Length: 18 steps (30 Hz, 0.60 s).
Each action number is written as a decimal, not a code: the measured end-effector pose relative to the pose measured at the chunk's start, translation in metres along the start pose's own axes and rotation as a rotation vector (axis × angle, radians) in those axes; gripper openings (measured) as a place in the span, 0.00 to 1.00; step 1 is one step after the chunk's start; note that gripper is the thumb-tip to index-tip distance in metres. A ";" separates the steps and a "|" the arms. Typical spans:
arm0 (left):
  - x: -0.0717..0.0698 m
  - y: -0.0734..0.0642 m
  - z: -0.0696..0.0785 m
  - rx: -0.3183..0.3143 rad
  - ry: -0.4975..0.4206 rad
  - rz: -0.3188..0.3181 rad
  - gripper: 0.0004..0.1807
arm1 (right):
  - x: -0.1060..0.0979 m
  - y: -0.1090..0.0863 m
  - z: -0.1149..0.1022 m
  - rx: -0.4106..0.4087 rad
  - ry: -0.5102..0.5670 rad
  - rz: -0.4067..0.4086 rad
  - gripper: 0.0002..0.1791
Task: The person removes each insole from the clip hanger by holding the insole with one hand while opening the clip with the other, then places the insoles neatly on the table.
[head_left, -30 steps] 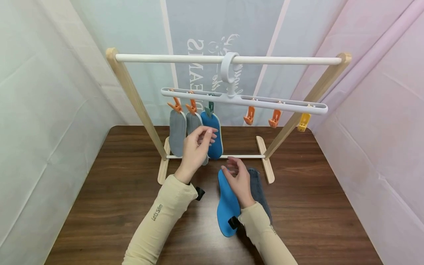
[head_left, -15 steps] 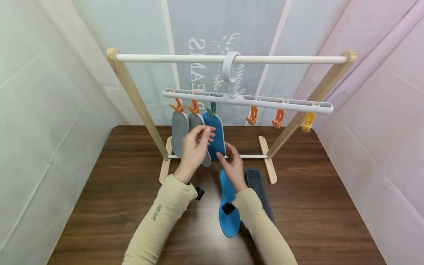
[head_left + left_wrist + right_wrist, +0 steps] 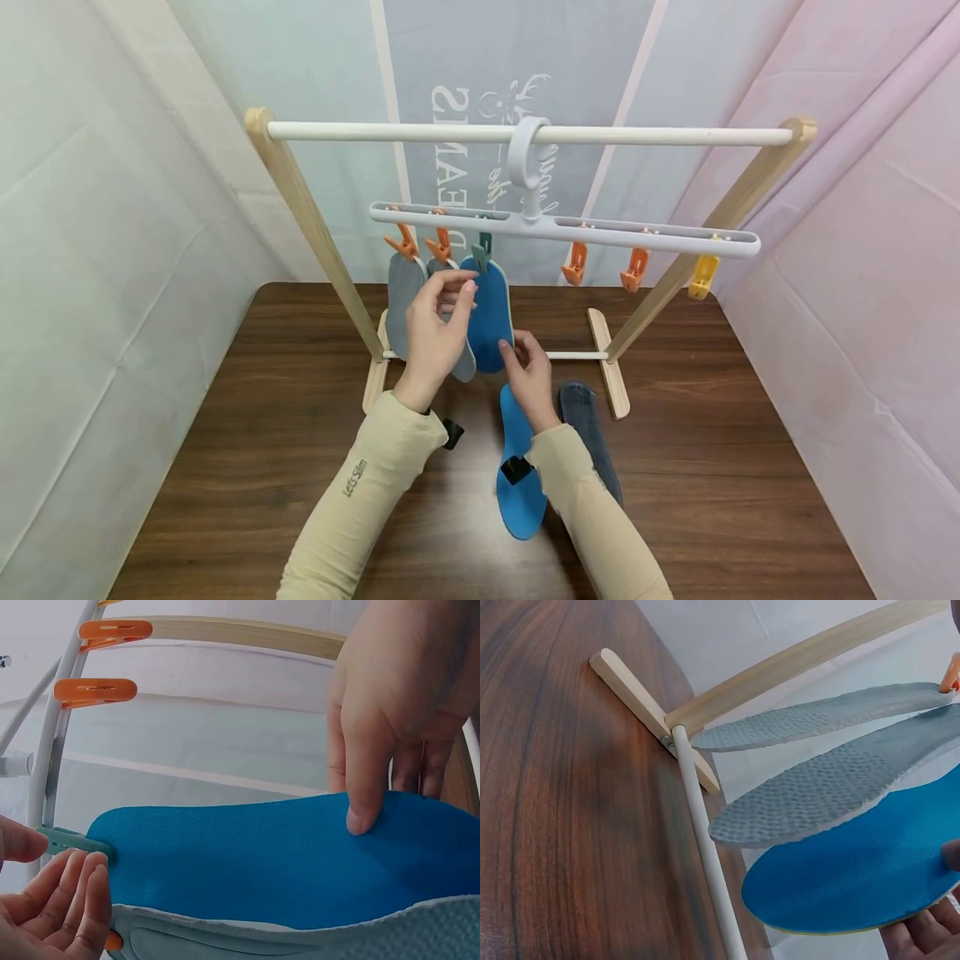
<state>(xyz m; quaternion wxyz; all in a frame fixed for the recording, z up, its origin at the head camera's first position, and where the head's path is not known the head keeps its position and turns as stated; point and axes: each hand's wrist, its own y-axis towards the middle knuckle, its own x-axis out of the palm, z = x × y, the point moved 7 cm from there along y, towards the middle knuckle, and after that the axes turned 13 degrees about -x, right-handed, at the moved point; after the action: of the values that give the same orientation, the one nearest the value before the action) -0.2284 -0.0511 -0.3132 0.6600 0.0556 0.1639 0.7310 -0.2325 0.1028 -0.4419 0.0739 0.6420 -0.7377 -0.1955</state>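
A blue insole (image 3: 489,312) hangs from the green clip (image 3: 482,254) on the hanger. My right hand (image 3: 529,375) pinches the insole's right edge low down, thumb on the front face and fingers behind, as the left wrist view also shows. My left hand (image 3: 438,321) is just below the green clip, its fingers loosely bent; in the left wrist view the thumb and fingertips are close beside the clip with a gap between them. Two grey insoles (image 3: 817,791) hang to the left from orange clips (image 3: 441,242), partly behind my left hand.
The white hanger (image 3: 637,236) hooks over the rail (image 3: 375,132) of a wooden rack (image 3: 315,242). On its right side are orange clips (image 3: 574,262) and a yellow clip (image 3: 703,277). Another blue insole (image 3: 521,500) and a dark insole (image 3: 588,429) lie on the table (image 3: 712,500).
My right hand has risen from above the table insole to the hanging blue insole and pinches its edge. My left hand has shifted slightly left and up toward the green clip.
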 end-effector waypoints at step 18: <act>0.005 -0.002 0.018 0.122 0.042 0.095 0.24 | -0.007 -0.010 -0.017 -0.025 0.008 -0.024 0.12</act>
<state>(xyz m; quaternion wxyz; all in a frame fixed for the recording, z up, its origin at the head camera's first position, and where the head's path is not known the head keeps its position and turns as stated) -0.2217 -0.0430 -0.2979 0.6165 0.0878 0.2192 0.7511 -0.2158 0.1050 -0.4294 0.0824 0.6506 -0.7271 -0.2031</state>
